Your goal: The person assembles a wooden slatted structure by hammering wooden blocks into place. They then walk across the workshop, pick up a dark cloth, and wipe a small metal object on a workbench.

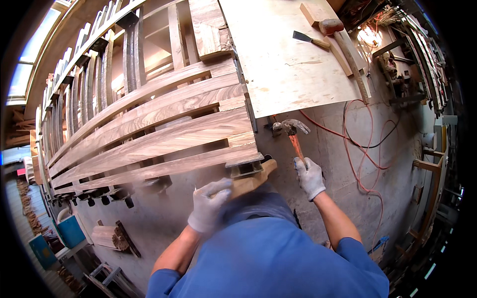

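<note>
Hammer (295, 142) sits firmly in your right hand's (310, 179) grip, the gloved fingers wrapped around its reddish-brown handle, with the claw head pointing to the far side. It is held to the right of the slats' near end, above the concrete floor (343, 174). Your left hand (209, 206), also gloved, has its fingers curled beside the tan wooden piece (250, 183) just under the near right corner of the slats; you cannot tell from this view whether that grip is clenched around anything.

To your left and toward the far side, long grained wooden slats (164, 137) lie side by side, gaps between them. Far right of them, a pale plywood counter (288, 74) carries a putty knife (314, 41), a mallet (349, 58) and a wood block (311, 14). On the floor to your right, a red hose (324, 127) lies in loose loops.
</note>
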`<state>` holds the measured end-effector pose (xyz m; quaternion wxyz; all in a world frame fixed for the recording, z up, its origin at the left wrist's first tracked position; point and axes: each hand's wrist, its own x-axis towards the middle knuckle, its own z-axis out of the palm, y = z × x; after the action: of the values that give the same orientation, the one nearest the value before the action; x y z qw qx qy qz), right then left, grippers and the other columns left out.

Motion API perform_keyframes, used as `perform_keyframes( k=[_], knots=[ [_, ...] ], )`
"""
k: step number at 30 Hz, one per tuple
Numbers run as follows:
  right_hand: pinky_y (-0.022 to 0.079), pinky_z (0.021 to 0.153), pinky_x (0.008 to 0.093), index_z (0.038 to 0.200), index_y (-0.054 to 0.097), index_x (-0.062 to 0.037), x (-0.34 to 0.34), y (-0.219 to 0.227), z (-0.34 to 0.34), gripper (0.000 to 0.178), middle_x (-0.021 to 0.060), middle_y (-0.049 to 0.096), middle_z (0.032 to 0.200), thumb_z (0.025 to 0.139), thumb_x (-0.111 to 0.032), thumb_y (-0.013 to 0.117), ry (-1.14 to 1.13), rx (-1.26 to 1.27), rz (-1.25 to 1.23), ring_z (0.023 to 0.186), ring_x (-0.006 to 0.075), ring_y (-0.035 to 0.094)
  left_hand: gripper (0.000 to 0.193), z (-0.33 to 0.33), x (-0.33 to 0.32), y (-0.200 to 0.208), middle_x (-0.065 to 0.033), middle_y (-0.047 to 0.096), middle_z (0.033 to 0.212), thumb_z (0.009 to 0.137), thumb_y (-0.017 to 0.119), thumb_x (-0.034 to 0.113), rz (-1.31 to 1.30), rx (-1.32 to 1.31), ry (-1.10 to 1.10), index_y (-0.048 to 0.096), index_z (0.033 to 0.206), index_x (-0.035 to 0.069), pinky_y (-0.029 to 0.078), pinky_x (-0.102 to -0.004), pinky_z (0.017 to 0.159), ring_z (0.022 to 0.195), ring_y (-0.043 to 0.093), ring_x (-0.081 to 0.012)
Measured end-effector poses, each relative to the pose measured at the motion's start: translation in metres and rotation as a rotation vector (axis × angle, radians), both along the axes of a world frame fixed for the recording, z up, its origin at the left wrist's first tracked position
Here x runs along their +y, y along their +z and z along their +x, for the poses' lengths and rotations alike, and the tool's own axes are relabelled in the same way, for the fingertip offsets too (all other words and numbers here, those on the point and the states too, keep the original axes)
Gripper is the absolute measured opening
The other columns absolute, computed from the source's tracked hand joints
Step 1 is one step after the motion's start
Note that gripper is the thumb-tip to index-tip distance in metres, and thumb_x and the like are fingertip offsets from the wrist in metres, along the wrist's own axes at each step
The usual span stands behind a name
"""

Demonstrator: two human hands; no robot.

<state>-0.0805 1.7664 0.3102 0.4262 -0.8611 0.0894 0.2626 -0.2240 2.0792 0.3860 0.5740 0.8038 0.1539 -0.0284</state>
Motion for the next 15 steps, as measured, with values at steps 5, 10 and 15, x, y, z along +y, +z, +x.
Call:
perform_keyframes(
  k=[5,10,15],
  knots=[
    [0.051,0.058,0.0374,0.079,0.063,-0.0039,0.006,-0.008,-0.003,0.052,0.0068,0.059,0.058,0.102,-0.051,0.066,-0.021,0.027,0.020,0.055,0.0174,0.061,0.024,0.017,-0.035,0.014,-0.0199,0.078,0.112,0.092,0.071,0.011,-0.031,0.157,0.126,0.080,0.113,0.004,0.059,-0.0366,0.094,0.105,0.076,-0.0315],
    [0.050,0.059,0.0369,0.080,0.063,-0.0042,0.018,0.005,0.006,0.052,0.0066,0.059,0.059,0.102,-0.052,0.066,0.074,-0.064,0.019,0.057,0.0170,0.062,0.025,0.032,-0.030,0.019,-0.0179,0.079,0.113,0.090,0.074,0.008,0.020,0.024,-0.126,0.080,0.113,0.004,0.060,-0.0373,0.094,0.105,0.076,-0.0296],
    [0.049,0.059,0.0372,0.081,0.063,-0.0041,0.031,0.021,0.014,0.053,0.0062,0.058,0.060,0.102,-0.053,0.067,0.119,-0.159,0.023,0.057,0.0163,0.058,0.027,0.043,-0.003,0.014,-0.0176,0.079,0.114,0.088,0.079,0.008,-0.141,-0.140,-0.441,0.080,0.115,0.003,0.061,-0.0363,0.093,0.105,0.077,-0.0278]
  ],
)
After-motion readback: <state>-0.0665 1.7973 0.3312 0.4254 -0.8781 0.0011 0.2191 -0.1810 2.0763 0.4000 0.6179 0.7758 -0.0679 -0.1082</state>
